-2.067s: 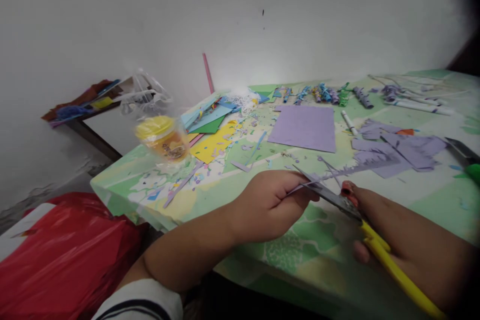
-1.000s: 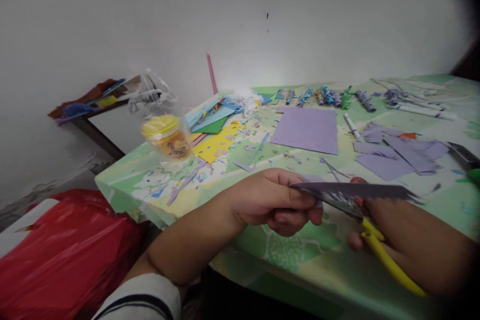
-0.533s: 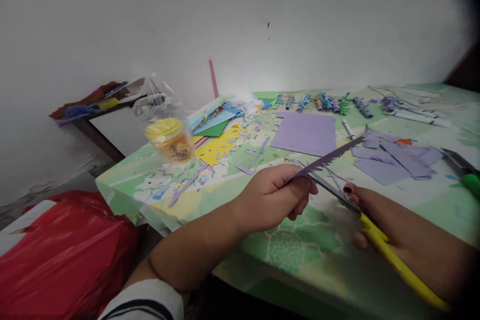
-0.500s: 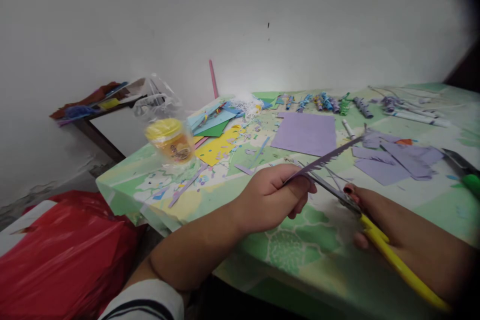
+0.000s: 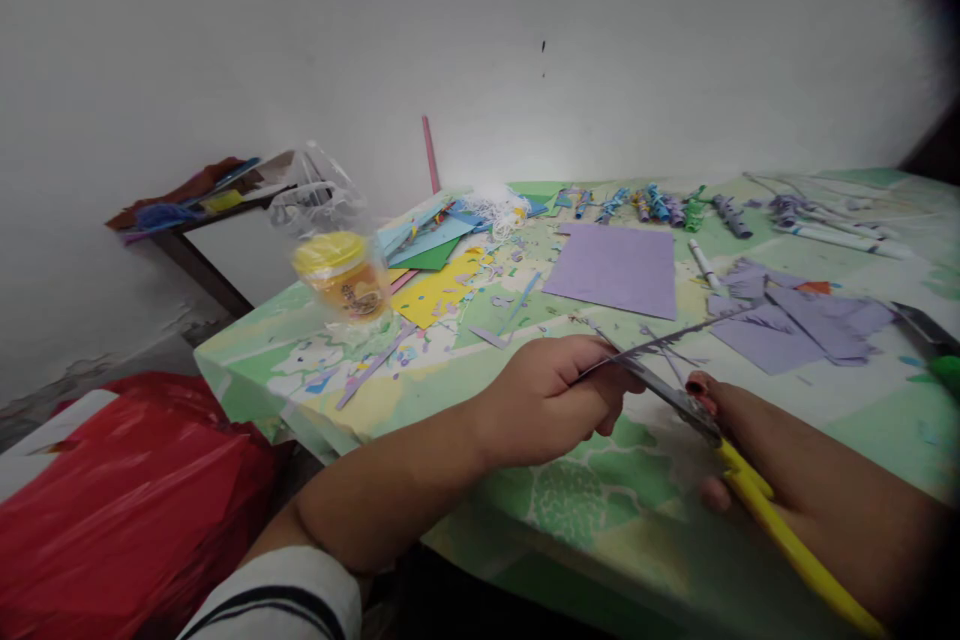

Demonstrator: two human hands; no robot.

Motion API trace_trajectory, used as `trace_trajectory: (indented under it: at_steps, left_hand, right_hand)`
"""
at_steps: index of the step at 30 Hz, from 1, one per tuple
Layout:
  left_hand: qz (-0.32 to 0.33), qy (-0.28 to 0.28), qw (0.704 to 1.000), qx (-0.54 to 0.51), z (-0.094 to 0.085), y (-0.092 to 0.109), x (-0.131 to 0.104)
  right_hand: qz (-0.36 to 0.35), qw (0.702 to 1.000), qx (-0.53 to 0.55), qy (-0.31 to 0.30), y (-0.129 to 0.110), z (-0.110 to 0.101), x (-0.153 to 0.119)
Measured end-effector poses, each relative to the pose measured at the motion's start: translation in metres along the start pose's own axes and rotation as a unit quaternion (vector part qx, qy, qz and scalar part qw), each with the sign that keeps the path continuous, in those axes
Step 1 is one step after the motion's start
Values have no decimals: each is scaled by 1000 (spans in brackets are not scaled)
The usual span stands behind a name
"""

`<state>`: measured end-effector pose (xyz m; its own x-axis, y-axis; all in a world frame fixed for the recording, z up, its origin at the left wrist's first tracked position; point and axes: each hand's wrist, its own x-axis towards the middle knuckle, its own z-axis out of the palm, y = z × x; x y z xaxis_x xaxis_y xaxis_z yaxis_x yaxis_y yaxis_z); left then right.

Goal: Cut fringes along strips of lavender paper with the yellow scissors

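Pinched in my left hand point(image 5: 559, 400) is a narrow purple paper strip point(image 5: 675, 332) with a fringed edge, pointing to the right and seen almost edge-on. My right hand point(image 5: 757, 450) holds yellow-handled scissors point(image 5: 780, 525), whose metal blades reach toward the fingers of my left hand, just under the strip. Past the hands lies a purple paper sheet point(image 5: 615, 270). Cut purple pieces point(image 5: 787, 325) are spread to its right. Small rolled, fringed papers point(image 5: 655, 205) line the back of the table.
A yellow-lidded tub point(image 5: 341, 275) in clear plastic stands at the table's left. Coloured sheets point(image 5: 442, 290) and scraps lie beside it. A white marker point(image 5: 703, 265) is behind the hands; a green-handled tool point(image 5: 926, 335) is at the right edge. A red bag point(image 5: 142, 490) is lower left.
The purple strip has tilted lower and now appears thinner. My left hand has shifted slightly, and the view has moved a little. Both hands keep their hold.
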<state>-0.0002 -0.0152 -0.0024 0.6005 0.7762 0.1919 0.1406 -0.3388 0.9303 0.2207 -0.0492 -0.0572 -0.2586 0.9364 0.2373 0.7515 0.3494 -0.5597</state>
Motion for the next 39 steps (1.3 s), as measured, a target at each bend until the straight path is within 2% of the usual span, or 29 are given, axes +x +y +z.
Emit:
trace_trajectory:
  at_steps: [3,6,12,19,23,29,33,39]
  left_hand:
    - [-11,-4,999,-32,1,-3,0]
    - [-1,-3,999,-42,1,-4,0]
    - [48,10,999,13,-4,-3,0]
    - [46,-4,998,50,-4,-1,-1]
    - [38,-10,997,63,-5,0,-1]
    - [-2,2,999,-35,-4,0,-2]
    - [-44,-6,994,-100,-3,-2,-3]
    - [-56,-14,989,-137,-3,-2,-3]
  right_hand:
    - [7,998,3,-56,5,1,-2]
    - [11,999,-17,-49,8,2,-1]
    - [0,997,-24,-67,7,1,-4]
    - [-12,997,-58,-57,10,3,-3]
    - [-28,996,-79,-31,10,6,-2]
    - [-30,991,-127,7,13,12,-6]
    - [2,993,-116,-14,11,12,-4]
    - [23,995,-82,-48,3,8,-1]
